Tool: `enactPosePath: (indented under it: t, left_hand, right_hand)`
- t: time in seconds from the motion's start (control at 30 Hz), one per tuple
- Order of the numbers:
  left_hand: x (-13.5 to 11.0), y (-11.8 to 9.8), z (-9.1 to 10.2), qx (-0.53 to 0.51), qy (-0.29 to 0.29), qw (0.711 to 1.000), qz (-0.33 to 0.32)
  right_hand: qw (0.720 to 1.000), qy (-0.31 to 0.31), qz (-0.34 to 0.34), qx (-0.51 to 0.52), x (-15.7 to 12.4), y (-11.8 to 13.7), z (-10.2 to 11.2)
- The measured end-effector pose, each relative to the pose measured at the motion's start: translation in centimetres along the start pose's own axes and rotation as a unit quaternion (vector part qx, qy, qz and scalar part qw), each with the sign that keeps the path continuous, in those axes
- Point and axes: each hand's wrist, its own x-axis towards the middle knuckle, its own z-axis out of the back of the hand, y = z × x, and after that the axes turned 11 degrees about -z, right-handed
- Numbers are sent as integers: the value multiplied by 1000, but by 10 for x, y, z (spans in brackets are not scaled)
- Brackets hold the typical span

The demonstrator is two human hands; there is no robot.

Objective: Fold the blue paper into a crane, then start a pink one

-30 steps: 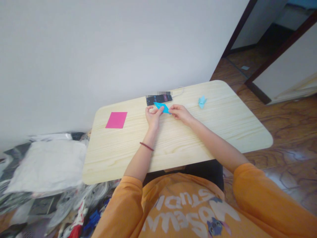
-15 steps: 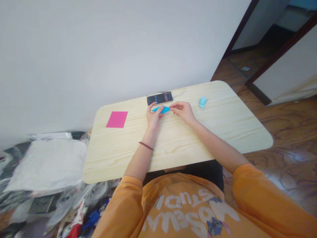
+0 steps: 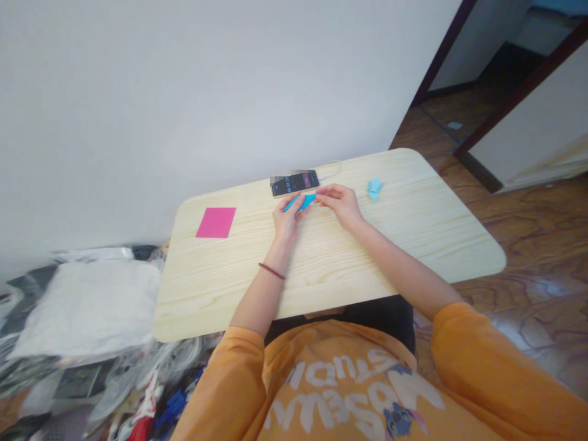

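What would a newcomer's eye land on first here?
The blue folded paper draws the eye first, pinched between the left hand and the right hand over the far middle of the table. Next comes the pink sheet, lying flat near the far left corner. A small blue folded figure sits to the right, and a dark phone lies just beyond the hands.
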Motion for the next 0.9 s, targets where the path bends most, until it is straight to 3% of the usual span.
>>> enactPosePath:
  t: [0.33, 0.6, 0.9]
  left_hand:
    - [1, 6, 2, 103, 47, 990, -85]
    - [3, 9, 2, 74, 15, 994, -83]
    - [1, 10, 0, 57, 27, 995, -73]
  right_hand:
    - [1000, -2, 13, -2, 1, 4, 2]
    - [1000, 5, -8, -17, -1, 2, 0]
    - [999, 21, -31, -2, -2, 2, -2]
